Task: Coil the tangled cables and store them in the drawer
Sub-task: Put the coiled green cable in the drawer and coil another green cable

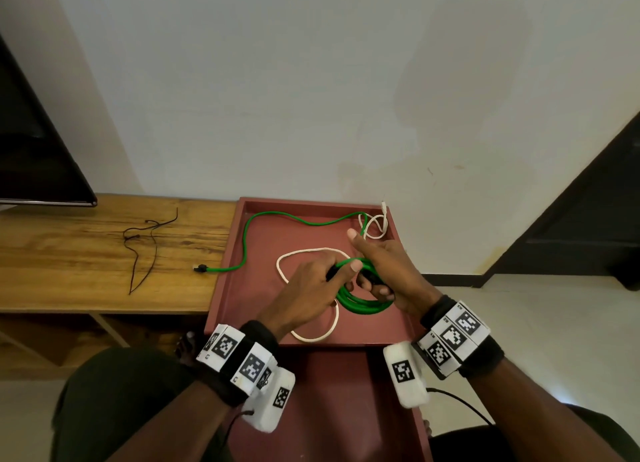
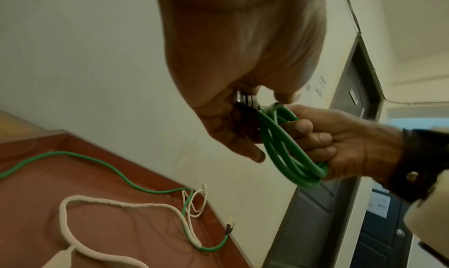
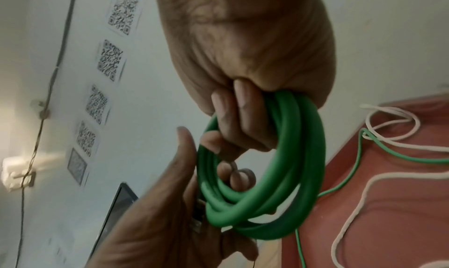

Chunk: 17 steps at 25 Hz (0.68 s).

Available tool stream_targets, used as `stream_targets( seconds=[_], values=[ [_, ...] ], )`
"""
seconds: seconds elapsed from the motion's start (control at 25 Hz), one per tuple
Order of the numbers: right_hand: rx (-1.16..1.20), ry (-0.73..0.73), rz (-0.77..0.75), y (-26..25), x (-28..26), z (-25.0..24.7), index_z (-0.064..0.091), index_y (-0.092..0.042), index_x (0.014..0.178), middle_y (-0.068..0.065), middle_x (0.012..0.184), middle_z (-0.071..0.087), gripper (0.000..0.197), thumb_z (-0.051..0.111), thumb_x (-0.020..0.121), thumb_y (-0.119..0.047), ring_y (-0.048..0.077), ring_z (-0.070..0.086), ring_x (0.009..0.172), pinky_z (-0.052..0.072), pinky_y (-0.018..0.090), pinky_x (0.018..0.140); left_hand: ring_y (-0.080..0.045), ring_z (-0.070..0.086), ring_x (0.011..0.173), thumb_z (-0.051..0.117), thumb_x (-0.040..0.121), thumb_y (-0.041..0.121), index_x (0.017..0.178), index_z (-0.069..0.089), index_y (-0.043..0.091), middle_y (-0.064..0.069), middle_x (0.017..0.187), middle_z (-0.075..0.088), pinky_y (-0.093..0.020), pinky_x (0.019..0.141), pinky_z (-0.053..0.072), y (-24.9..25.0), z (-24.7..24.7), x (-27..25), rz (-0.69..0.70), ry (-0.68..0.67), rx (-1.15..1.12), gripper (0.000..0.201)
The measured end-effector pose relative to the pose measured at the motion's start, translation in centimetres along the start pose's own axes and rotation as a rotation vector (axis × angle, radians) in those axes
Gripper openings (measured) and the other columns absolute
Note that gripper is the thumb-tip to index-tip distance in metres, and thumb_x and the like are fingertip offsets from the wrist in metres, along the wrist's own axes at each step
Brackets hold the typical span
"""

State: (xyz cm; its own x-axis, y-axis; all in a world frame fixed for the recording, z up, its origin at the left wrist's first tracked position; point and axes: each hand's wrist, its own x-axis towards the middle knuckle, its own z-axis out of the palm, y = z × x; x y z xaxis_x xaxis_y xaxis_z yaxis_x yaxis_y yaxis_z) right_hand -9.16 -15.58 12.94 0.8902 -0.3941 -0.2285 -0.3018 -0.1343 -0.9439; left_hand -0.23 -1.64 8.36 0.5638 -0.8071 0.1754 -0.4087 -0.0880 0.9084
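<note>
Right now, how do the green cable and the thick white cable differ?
The green round cable is partly wound into a coil gripped by the right hand, with the left hand pinching its dark plug end; the thick white cable lies untouched in loose loops. The green one is thinner, and its tail runs out onto the wooden tabletop. Both sit over the red tray.
</note>
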Motion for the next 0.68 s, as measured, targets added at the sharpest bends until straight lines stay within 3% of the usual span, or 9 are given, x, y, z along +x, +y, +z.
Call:
stream_targets(
  seconds=[0.08,0.24,0.44,0.6,0.68],
  values=[
    [0.037,-0.051,0.058,0.2,0.2,-0.5,0.063,0.013,0.074,0.009,0.047,0.048,0.082,0.052,0.092,-0.066,0.012,0.025,0.030,0.015,0.017,0.038,-0.022,0.066,0.067,0.050,0.090,0.060,0.089,0.064,0.006,-0.001,0.075,0.070,-0.041,0.067,0.057,0.4,-0.2,0.0,-0.065,-0.074,-0.146,0.055],
    [0.127,-0.258,0.205,0.6,0.9,-1.1,0.058,-0.001,0.065,0.010,0.050,0.047,0.077,0.050,0.087,-0.074,0.008,0.026,0.026,0.018,0.012,0.031,-0.016,0.061,0.069,0.048,0.090,0.055,0.081,0.065,0.013,-0.001,0.071,0.065,-0.033,0.072,0.054,1.8,-0.6,-0.2,-0.189,-0.228,-0.343,0.046],
    [0.223,-0.512,0.325,0.5,2.0,-1.1,0.059,0.001,0.059,0.006,0.044,0.054,0.076,0.043,0.092,-0.066,0.004,0.030,0.021,0.016,0.012,0.027,-0.011,0.063,0.069,0.038,0.102,0.040,0.086,0.067,0.006,-0.004,0.074,0.066,-0.025,0.066,0.054,2.6,-1.8,-0.1,-0.194,-0.344,-0.314,0.047],
    [0.264,-0.445,0.355,0.7,2.9,-1.0,0.062,-0.001,0.062,0.004,0.043,0.050,0.072,0.041,0.097,-0.060,0.004,0.030,0.021,0.019,0.011,0.025,-0.010,0.062,0.073,0.041,0.103,0.033,0.099,0.064,-0.006,0.000,0.078,0.065,-0.026,0.067,0.053,1.6,-2.1,0.3,-0.183,-0.355,-0.256,0.045],
    [0.298,-0.339,0.335,1.2,3.6,-0.4,0.062,-0.002,0.063,0.007,0.048,0.053,0.068,0.043,0.099,-0.056,0.007,0.035,0.023,0.023,0.012,0.025,-0.010,0.061,0.073,0.041,0.104,0.034,0.099,0.067,0.005,0.003,0.077,0.065,-0.024,0.065,0.051,0.7,-2.0,0.4,-0.168,-0.297,-0.214,0.039]
  ],
)
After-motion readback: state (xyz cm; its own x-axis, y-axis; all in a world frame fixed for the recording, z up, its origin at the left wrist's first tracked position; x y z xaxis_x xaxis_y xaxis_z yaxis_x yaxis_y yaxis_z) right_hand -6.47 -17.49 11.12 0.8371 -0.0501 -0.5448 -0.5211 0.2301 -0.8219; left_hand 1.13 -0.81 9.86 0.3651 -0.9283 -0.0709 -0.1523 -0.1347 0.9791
